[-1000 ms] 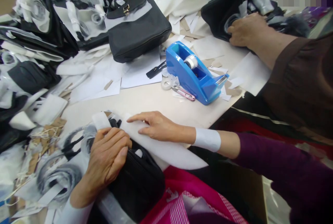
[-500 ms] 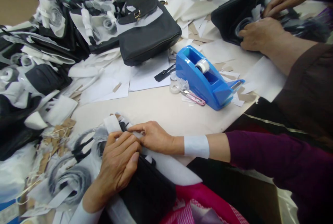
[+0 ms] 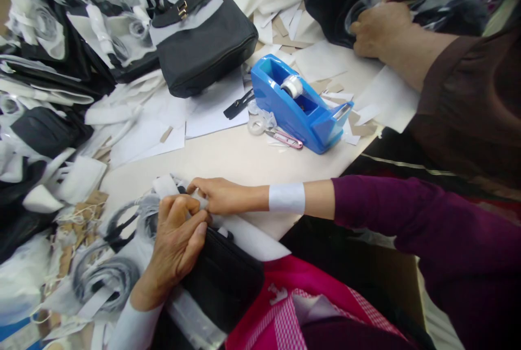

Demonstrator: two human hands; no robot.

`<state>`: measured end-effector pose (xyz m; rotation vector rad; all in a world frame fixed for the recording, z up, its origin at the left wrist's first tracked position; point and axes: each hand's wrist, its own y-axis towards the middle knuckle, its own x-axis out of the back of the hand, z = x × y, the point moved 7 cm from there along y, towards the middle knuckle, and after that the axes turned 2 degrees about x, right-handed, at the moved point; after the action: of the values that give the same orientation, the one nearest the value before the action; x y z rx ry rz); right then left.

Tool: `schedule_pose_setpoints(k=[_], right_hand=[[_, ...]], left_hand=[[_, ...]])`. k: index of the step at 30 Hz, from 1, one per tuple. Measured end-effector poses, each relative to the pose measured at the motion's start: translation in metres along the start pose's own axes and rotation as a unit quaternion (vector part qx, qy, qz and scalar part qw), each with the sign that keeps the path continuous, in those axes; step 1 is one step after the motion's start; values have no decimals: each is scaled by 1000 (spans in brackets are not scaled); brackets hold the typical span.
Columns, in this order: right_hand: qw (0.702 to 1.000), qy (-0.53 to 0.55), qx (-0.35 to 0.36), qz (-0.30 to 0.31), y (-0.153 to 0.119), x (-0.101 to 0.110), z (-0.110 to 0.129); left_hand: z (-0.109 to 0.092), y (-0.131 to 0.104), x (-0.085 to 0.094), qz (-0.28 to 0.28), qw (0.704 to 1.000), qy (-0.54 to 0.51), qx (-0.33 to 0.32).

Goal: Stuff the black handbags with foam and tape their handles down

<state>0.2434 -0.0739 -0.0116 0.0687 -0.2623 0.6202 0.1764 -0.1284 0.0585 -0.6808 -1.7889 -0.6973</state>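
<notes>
A small black bag (image 3: 228, 279) lies at the table's near edge, against the pink apron (image 3: 280, 290). Over its upper end my left hand (image 3: 177, 241) is curled, fingers bent and pressed together around something I cannot make out. My right hand (image 3: 215, 195) meets it from the right, its fingertips pinched on a bit of white wrapping (image 3: 199, 196). White foam sheet (image 3: 256, 239) sticks out beside the bag. Left of my hands are wrapped strap coils (image 3: 108, 285). The fingertips of both hands are partly hidden.
A blue tape dispenser (image 3: 301, 106) stands mid-table, with pink-handled snips (image 3: 287, 137) beside it. Behind is a large black bag (image 3: 207, 40). Stuffed bags and wrapping crowd the left. At the upper right, another person's hands (image 3: 382, 30) work on a black bag (image 3: 331, 2).
The whole view has shifted, so the table's things sit further left and higher. My left fingers are more bent, and my right hand has turned slightly at the bag's upper end.
</notes>
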Motion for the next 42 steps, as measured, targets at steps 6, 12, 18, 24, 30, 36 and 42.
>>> schedule_pose_setpoints(k=[6,12,18,24,30,36,42], right_hand=[[999,-36,24,2,10,-10,4],[983,-156,91,-43,-35,12,14],[981,-114,156,-30,-134,35,22],[991,-7,129,-36,-151,7,13],[989,-23,33,-144,-120,0,2],[993,6,27,-111,-83,-10,20],[987,144,8,-74,-92,-6,11]], left_hand=[[4,-1,0,-9,1000,6,3],[7,2,-6,9,1000,-4,-16],[10,1,-21,116,993,5,-29],[10,-1,-17,121,992,-23,-11],[7,1,-15,115,990,-78,11],[8,0,-15,118,989,-93,14],[8,2,-17,113,991,-67,2]])
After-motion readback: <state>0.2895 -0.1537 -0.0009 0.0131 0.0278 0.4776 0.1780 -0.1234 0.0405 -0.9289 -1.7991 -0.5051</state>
